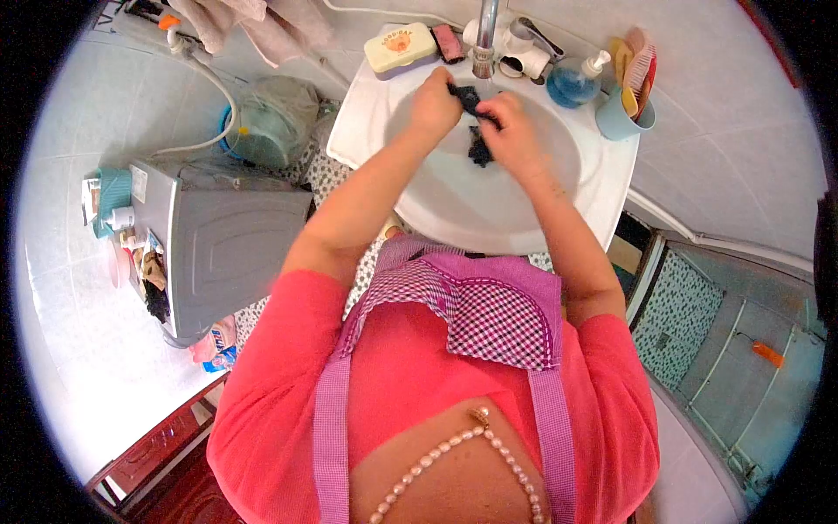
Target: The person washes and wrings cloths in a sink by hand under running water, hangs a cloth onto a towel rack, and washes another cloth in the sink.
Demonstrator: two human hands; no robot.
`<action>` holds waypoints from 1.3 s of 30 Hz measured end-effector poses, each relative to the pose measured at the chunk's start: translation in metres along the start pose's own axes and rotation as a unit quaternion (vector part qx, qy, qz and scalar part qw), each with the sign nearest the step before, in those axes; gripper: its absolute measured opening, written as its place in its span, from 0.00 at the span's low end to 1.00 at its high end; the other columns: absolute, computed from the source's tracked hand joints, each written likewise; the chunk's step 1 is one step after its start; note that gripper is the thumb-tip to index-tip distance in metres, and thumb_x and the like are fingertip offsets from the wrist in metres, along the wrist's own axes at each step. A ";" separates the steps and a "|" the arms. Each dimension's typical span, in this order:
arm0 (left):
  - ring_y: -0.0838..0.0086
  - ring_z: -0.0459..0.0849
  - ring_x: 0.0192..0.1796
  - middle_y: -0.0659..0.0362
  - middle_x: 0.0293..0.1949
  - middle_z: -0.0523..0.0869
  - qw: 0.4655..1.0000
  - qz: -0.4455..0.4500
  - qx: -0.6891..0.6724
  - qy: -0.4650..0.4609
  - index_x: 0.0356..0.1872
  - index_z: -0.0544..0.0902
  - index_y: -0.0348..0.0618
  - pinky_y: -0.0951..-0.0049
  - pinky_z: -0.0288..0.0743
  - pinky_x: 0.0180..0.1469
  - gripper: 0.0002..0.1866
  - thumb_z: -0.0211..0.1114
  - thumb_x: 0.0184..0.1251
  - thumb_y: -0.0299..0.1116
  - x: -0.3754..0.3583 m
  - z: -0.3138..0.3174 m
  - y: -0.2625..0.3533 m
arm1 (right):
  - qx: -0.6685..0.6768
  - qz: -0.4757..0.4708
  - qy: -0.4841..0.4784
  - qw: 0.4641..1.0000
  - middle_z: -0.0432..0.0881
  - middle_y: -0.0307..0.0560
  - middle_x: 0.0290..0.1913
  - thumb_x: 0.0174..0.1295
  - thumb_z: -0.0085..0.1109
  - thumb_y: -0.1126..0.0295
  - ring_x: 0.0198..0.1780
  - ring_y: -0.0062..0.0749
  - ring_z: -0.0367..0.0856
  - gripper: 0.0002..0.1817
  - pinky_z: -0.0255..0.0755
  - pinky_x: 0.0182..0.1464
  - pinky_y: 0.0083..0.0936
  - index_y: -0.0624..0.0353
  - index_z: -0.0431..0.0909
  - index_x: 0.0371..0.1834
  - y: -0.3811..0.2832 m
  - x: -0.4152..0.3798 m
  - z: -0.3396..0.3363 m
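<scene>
Over the white sink basin (463, 210), a dark, wet-looking cloth (471, 100) is stretched between my two hands, just below the metal faucet (484, 44). My left hand (436, 106) is closed on its left end. Closed around its other side is my right hand (513, 131), and a crumpled part of the cloth hangs down beneath the fingers. What kind of cloth it is, I cannot make out. A little water seems to run from the faucet near the hands.
Along the sink's back edge stand a cream soap box (401, 51), a pink brush or sponge (448, 44), a blue soap pump bottle (576, 80) and a cup (624, 118) with combs. A grey washing machine (240, 253) and a bagged bucket (271, 122) are at left.
</scene>
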State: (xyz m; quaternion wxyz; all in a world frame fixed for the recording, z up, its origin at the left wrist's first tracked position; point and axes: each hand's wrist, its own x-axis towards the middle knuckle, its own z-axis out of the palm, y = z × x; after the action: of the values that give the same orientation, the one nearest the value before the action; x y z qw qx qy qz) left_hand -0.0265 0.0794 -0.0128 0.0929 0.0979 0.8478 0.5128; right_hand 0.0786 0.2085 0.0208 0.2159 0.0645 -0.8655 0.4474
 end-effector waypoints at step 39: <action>0.58 0.74 0.52 0.53 0.53 0.73 0.641 -0.285 -0.703 -0.118 0.52 0.68 0.48 0.47 0.63 0.58 0.23 0.53 0.62 0.50 -0.053 0.048 -0.048 | -0.002 0.177 0.071 0.982 0.70 0.59 0.42 0.48 0.58 0.73 0.49 0.50 0.70 0.16 0.64 0.51 0.35 0.64 0.66 0.38 0.023 -0.028 0.086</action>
State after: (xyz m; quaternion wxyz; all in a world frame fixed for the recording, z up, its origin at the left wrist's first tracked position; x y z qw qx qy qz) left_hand 0.0332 0.0847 -0.0743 0.3743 -0.1840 0.1994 0.8867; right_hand 0.0694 0.1511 -0.0523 0.1941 -0.1215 -0.8466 0.4805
